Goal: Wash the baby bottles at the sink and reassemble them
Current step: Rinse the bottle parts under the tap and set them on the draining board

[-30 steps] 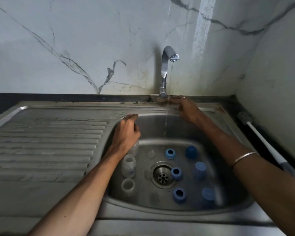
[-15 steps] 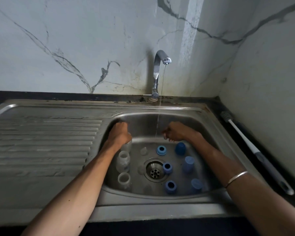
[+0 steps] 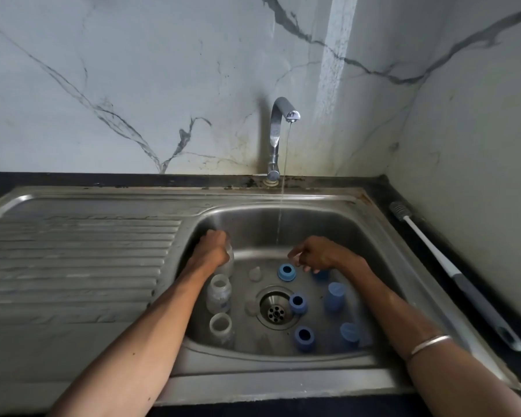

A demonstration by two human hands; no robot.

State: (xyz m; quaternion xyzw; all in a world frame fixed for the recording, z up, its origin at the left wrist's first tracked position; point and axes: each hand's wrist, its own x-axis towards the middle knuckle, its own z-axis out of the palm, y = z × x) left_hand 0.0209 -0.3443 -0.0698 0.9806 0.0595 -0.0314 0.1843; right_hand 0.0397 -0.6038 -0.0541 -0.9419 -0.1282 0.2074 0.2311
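Three clear baby bottles stand along the left side of the sink basin [image 3: 370, 236]. My left hand [image 3: 209, 249] grips the top of the far bottle [image 3: 227, 263]; the middle bottle [image 3: 218, 296] and near bottle [image 3: 221, 326] stand free. My right hand [image 3: 315, 254] hovers with loosely curled fingers over a blue cap [image 3: 321, 274] and holds nothing. Blue collar rings [image 3: 286, 272] [image 3: 297, 303] [image 3: 304, 338], two more blue caps [image 3: 335, 294] [image 3: 349, 331] and clear nipples [image 3: 255, 273] lie around the drain [image 3: 275, 311].
The tap [image 3: 278, 124] runs a thin stream into the basin between my hands. A ribbed steel drainboard [image 3: 73, 266] extends to the left. A white-handled bottle brush [image 3: 451, 275] lies on the dark counter at the right, beside the wall.
My right hand left the tap base and dropped into the basin over the blue parts. My left hand sank from the basin's rim onto the far bottle. The view pulled back slightly.
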